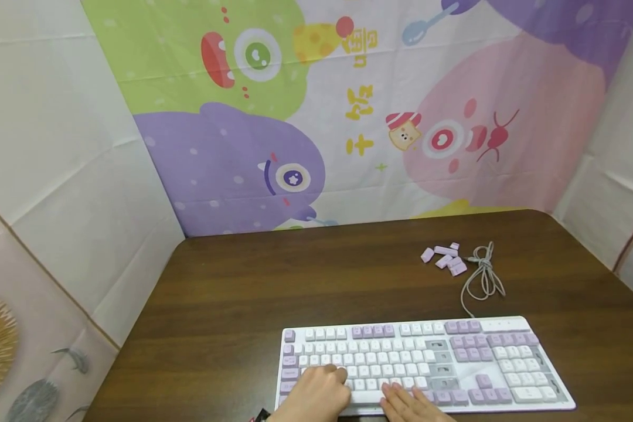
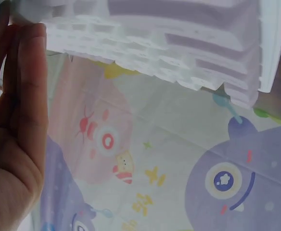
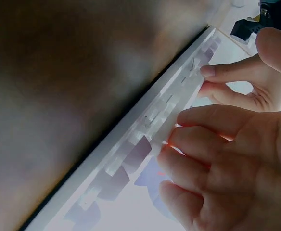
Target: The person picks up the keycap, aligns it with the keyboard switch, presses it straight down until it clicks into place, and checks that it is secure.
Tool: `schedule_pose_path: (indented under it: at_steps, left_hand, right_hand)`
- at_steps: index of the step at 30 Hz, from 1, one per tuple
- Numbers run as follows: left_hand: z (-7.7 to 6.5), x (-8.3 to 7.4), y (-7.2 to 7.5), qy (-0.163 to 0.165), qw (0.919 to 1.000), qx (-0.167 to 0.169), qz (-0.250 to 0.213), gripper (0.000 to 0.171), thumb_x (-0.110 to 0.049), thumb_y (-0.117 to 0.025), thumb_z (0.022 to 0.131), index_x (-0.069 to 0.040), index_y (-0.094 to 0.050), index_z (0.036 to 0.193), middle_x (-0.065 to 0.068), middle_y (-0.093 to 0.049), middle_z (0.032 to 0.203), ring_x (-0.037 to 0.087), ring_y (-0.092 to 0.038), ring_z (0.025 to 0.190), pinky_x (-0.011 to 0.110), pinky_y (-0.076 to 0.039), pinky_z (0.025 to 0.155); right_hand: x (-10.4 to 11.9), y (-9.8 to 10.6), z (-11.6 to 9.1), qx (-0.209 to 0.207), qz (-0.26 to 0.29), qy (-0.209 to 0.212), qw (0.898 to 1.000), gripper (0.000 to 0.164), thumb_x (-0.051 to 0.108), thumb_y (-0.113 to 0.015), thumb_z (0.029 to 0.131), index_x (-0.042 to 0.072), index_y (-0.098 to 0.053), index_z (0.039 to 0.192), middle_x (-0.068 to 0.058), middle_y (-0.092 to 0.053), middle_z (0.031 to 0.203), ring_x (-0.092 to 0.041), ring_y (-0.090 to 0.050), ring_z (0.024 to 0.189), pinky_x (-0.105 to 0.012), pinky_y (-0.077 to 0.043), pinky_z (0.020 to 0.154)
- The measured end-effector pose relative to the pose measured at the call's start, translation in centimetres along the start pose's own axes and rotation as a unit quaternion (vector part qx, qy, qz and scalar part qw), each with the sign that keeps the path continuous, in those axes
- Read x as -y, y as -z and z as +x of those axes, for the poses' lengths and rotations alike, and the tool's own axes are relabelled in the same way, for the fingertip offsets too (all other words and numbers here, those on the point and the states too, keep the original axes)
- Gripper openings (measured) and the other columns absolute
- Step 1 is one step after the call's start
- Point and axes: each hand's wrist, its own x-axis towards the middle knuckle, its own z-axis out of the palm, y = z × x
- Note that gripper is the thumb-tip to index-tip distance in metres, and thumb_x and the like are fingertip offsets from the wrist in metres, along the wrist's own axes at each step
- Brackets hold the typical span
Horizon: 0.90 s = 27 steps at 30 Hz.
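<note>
Both hands at keyboard's near edge, left fingers bent, right hand flat-ish

Left hand [image 1: 319, 391]: back up, knuckles bent, over the near-left keys of the white-and-lilac keyboard [image 1: 469, 370]. Fingertips meet the keys; can't tell if they pinch one. Right hand [image 1: 408, 404]: just right of it, fingers side by side, lightly bent, tips at the right end of the space bar [image 1: 366, 397], not gripping. Hands near each other, apart.

Keyboard lies on the near right of the wooden table [image 1: 232, 293], near edge close to the bottom of the head view. Wide brown surface to its left and far side. Far right: loose lilac keycaps [image 1: 446, 251] beside a tied cable [image 1: 485, 275]. Patterned cloth [image 1: 369, 176] borders the far table edge. Grey sockets show among the right-hand keys.

Left hand covers some near-left keys. Both wrists cut off at bottom. Dark object [image 1: 261, 415] by the left wrist, mostly out of frame, unclear. Left side of right wrist view is blurred brown.
</note>
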Motion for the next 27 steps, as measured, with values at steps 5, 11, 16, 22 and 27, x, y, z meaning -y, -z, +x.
schedule_pose_path:
  at_steps: [5, 11, 16, 22, 27]
  left_hand:
    - [-0.3, -0.4, -0.5, 0.004, 0.9991, -0.030, 0.029, 0.019, -0.024, -0.069, 0.062, -0.024, -0.057, 0.048, -0.010, -0.047, 0.055, 0.003, -0.042, 0.050, 0.017, -0.028, 0.038]
    - [-0.2, -0.4, -0.3, 0.014, 0.9994, -0.020, 0.024, 0.016, -0.024, -0.069, 0.062, -0.024, -0.059, 0.050, -0.010, -0.049, 0.056, 0.004, -0.043, 0.051, 0.018, -0.029, 0.039]
    - [-0.7, -0.2, -0.4, 0.020, 0.9997, -0.014, 0.001, 0.018, -0.025, -0.069, 0.062, -0.026, -0.057, 0.049, -0.010, -0.046, 0.055, 0.003, -0.042, 0.049, 0.017, -0.027, 0.039]
    - [-0.6, -0.2, -0.6, 0.028, 0.9987, -0.040, 0.012, 0.017, -0.022, -0.070, 0.063, -0.024, -0.058, 0.051, -0.010, -0.046, 0.056, 0.004, -0.042, 0.051, 0.016, -0.028, 0.040]
    - [-0.3, -0.3, -0.7, 0.016, 0.9993, -0.032, 0.010, 0.019, -0.022, -0.068, 0.062, -0.024, -0.056, 0.048, -0.011, -0.047, 0.055, 0.003, -0.042, 0.050, 0.016, -0.028, 0.040]
  right_hand:
    - [0.0, -0.1, 0.0, -0.018, 0.003, 0.004, 1.000, 0.055, 0.028, -0.014, 0.101, -0.005, -0.016, 0.145, -0.018, -0.012, 0.153, -0.026, -0.011, 0.144, -0.040, -0.009, 0.117]
    - [0.3, -0.7, -0.5, -0.038, 0.002, 0.000, 0.999, 0.054, 0.027, -0.017, 0.101, -0.004, -0.020, 0.145, -0.017, -0.017, 0.152, -0.026, -0.014, 0.144, -0.041, -0.010, 0.117]
    - [0.5, -0.4, -0.5, 0.003, 0.031, -0.008, 0.999, 0.056, 0.031, -0.011, 0.101, -0.002, -0.010, 0.147, -0.014, -0.007, 0.155, -0.023, -0.007, 0.145, -0.038, -0.004, 0.118]
    - [0.3, -0.5, -0.6, 0.032, 0.002, -0.007, 0.999, 0.056, 0.029, -0.004, 0.101, -0.002, -0.001, 0.147, -0.015, 0.002, 0.155, -0.024, 0.001, 0.146, -0.038, 0.000, 0.118]
    - [0.4, -0.8, -1.0, -0.003, 0.019, -0.009, 1.000, 0.056, 0.031, -0.012, 0.101, -0.001, -0.011, 0.147, -0.014, -0.007, 0.155, -0.024, -0.006, 0.145, -0.037, -0.005, 0.118]
